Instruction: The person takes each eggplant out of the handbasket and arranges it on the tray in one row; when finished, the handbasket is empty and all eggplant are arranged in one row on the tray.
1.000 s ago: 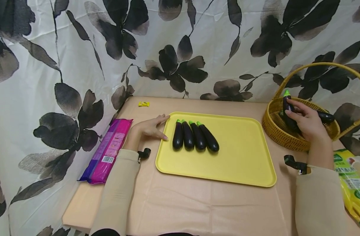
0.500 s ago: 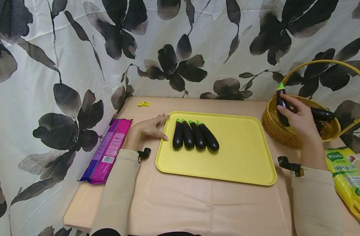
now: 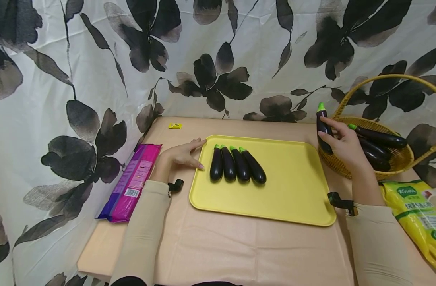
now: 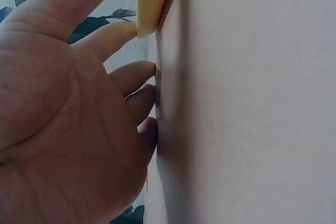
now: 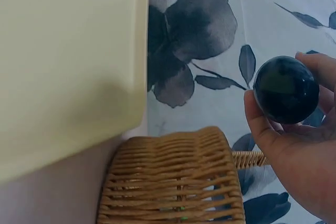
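Note:
My right hand (image 3: 346,145) grips an eggplant (image 3: 323,129) with its green stem end up, at the basket's left rim. In the right wrist view the round dark bottom of this eggplant (image 5: 286,90) shows between thumb and fingers. My left hand (image 3: 183,154) rests at the left edge of the yellow tray (image 3: 293,190), thumb tip on the rim and fingers extended. From the left wrist, the palm (image 4: 73,114) shows, with fingertips near the tray edge (image 4: 149,3). Several eggplants (image 3: 242,165) lie side by side on the tray, stems toward the back.
A wicker basket (image 3: 337,165) with a tall handle holds more eggplants (image 3: 380,137). A yellow package (image 3: 419,214) lies in front of it. On the left is a pink and purple package (image 3: 133,184). A small yellow wrapped piece (image 3: 175,126) lies at the back. A floral cloth hangs behind.
My right hand has lifted the eggplant from inside the basket and moved left to the rim, uncovering the other eggplants there. The left hand has stayed in place.

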`<state>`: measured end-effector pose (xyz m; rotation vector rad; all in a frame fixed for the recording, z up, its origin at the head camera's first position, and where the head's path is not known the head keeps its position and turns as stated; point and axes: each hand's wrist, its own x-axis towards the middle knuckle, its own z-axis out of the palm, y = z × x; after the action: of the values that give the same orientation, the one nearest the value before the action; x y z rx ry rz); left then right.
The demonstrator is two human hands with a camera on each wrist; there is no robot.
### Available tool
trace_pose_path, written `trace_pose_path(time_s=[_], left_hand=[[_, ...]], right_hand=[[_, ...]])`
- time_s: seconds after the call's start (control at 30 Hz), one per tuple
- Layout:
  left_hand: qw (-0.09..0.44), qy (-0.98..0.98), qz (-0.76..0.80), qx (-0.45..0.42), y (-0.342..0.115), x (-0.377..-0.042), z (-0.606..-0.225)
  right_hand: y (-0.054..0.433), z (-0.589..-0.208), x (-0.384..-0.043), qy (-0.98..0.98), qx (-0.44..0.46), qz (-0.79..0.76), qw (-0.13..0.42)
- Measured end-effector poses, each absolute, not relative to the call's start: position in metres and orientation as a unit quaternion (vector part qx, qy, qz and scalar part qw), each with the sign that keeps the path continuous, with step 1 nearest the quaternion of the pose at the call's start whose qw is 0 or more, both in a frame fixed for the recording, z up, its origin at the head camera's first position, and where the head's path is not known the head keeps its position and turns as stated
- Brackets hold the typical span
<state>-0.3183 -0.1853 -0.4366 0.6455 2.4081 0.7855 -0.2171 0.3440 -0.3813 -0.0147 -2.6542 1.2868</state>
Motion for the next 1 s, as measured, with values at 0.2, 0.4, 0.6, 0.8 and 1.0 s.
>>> trace_pose_path(time_s=[0.2,0.4,0.6,0.8,1.0], left_hand=[[0.261,0.89,0.291,0.237,-0.185,-0.318,-0.436],[0.26,0.889,0.292,0.238,-0.185,-0.318,-0.436],[0.26,0.891,0.288,0.238,-0.185,-0.318,-0.437],[0.26,0.891,0.287,0.235,-0.185,-0.319,-0.438],[0.26,0.892,0.286,0.236,-0.184,-0.318,-0.436]], right_hand=[[0.335,-0.382,-0.219,-0.901,0.022,0.426,0.076],[0.322,-0.385,-0.22,-0.894,0.053,0.442,0.045],[0.309,-0.383,-0.219,-0.894,0.092,0.438,0.013],[0.301,-0.382,-0.219,-0.9,0.119,0.419,-0.023],[0.295,-0.382,-0.219,-0.911,0.132,0.387,-0.047]])
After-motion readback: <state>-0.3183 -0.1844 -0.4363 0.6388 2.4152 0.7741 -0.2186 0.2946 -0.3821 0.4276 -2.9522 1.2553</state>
